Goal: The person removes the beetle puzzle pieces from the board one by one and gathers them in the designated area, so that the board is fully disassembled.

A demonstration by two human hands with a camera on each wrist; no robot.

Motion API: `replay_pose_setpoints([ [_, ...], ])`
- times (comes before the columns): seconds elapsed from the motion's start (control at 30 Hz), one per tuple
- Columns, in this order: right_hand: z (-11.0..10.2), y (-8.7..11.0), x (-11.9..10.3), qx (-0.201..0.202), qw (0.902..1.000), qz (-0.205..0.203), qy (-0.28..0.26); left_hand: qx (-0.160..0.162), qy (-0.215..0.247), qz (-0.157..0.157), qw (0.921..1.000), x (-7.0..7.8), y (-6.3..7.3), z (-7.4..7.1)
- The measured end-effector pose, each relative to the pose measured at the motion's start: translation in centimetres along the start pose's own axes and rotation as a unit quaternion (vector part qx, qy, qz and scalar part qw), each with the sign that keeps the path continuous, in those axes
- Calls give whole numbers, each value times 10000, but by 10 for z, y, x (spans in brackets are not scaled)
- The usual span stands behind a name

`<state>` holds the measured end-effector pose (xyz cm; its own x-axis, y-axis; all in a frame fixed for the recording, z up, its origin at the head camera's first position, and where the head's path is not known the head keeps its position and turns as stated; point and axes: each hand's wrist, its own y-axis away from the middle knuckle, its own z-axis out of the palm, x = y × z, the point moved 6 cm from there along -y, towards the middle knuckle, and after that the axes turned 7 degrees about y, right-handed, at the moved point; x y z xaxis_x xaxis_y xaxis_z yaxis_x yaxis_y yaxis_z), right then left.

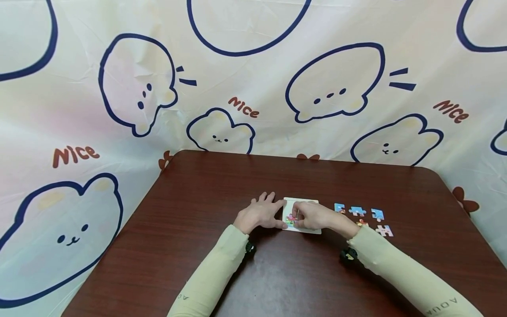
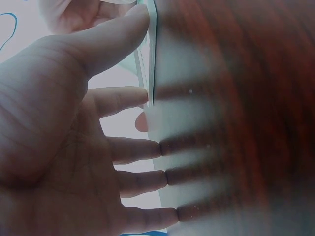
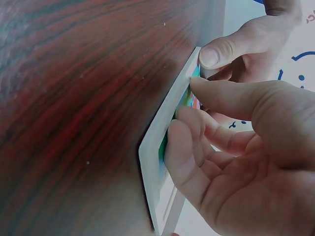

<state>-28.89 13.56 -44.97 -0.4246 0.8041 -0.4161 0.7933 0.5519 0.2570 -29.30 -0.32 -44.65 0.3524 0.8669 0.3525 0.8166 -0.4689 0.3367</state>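
A white puzzle tray (image 1: 290, 204) lies flat on the table between both hands. At its near left corner sits a colourful puzzle piece (image 1: 291, 219) with pink and green on it. My right hand (image 1: 315, 214) reaches over the tray and pinches at this piece with thumb and curled fingers; the other fingers bend down over the tray in the right wrist view. My left hand (image 1: 259, 214) lies at the left side of the tray, fingers spread. Its thumb (image 2: 118, 42) and index fingertip touch the tray's edge, while the remaining fingertips rest on the table.
Several loose puzzle pieces lie right of the tray: a blue one (image 1: 357, 211), another blue one (image 1: 377, 214), and a pale one (image 1: 384, 230) nearer me. One is partly hidden by the right wrist. A patterned cloth (image 1: 269, 79) hangs behind the brown table (image 1: 222, 180).
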Motion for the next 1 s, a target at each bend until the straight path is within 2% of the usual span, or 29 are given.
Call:
replay_pose_setpoints([
  [0.2, 0, -1, 0, 78, 9998, 42, 172, -13, -43, -10, 10000, 0, -1, 2],
  [0.43, 0, 0, -4, 164, 9993, -162, 286, 29, -59, 6, 10000, 1, 0, 0],
  [0.8, -1, 1, -7, 288, 9987, -223, 349, 5, 13, 6, 10000, 1, 1, -2],
  [1.0, 1, 0, -9, 176, 9981, -262, 522, -11, 23, 5, 10000, 1, 1, -1],
])
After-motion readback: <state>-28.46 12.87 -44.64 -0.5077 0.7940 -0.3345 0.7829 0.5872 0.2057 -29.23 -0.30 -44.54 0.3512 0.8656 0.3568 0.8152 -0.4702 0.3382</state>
